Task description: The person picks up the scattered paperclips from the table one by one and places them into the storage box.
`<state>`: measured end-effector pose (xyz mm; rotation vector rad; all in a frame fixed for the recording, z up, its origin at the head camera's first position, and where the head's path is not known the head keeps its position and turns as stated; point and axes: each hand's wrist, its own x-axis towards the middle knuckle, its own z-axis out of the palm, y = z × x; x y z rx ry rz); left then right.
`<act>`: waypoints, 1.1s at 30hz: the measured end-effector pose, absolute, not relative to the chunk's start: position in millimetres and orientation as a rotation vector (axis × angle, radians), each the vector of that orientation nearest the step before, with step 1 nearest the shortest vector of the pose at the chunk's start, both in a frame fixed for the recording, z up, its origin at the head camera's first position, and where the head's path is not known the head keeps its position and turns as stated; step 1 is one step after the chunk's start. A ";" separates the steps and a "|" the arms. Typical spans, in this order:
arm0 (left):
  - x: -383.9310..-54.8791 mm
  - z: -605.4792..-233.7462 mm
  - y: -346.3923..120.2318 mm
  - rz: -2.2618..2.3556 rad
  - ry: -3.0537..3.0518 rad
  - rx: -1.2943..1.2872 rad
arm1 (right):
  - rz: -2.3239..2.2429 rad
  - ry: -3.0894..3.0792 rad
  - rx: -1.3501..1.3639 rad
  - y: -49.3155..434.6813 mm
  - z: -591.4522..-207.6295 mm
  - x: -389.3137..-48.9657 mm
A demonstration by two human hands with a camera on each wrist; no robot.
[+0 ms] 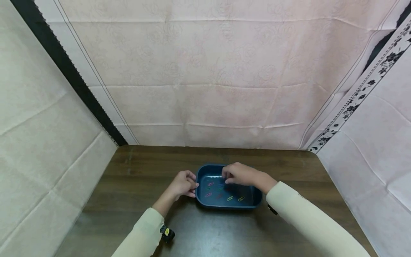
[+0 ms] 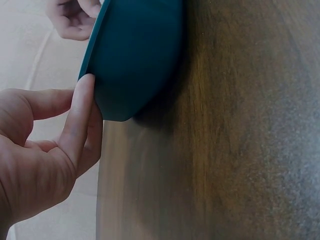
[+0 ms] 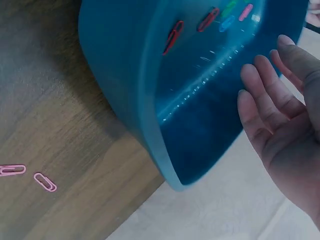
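A dark blue plastic tray [image 1: 224,206] with rounded corners stands on the wooden table, several coloured paper clips lying on its floor. Yellow clips [image 1: 229,198] are near its front side, and a pink clip [image 1: 208,195] is further left. My left hand [image 1: 184,184] pinches the tray's left rim; the left wrist view shows its fingertips against the tray wall [image 2: 135,55]. Over the tray's back right part hovers my right hand [image 1: 239,174]. In the right wrist view its fingers [image 3: 265,95] are loosely bent, with nothing seen between them. A red clip [image 3: 173,37] lies inside the tray there.
Two pink paper clips, one of them a whole loop [image 3: 45,182], lie on the wooden table [image 3: 75,145] outside the tray in the right wrist view. Pale cloth [image 1: 208,71] hangs behind the table and along both sides.
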<state>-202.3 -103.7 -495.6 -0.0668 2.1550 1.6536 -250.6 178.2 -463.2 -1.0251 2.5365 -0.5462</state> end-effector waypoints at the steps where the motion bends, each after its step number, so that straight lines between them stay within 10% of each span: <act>1: -202.3 -496.5 -103.8 1.654 2.153 -0.064 | -0.557 2.546 -1.028 180.2 -462.3 -250.1; 33: -207.2 -500.4 -104.9 1.633 2.157 -0.058 | -0.959 2.841 -0.798 278.8 -449.6 -214.9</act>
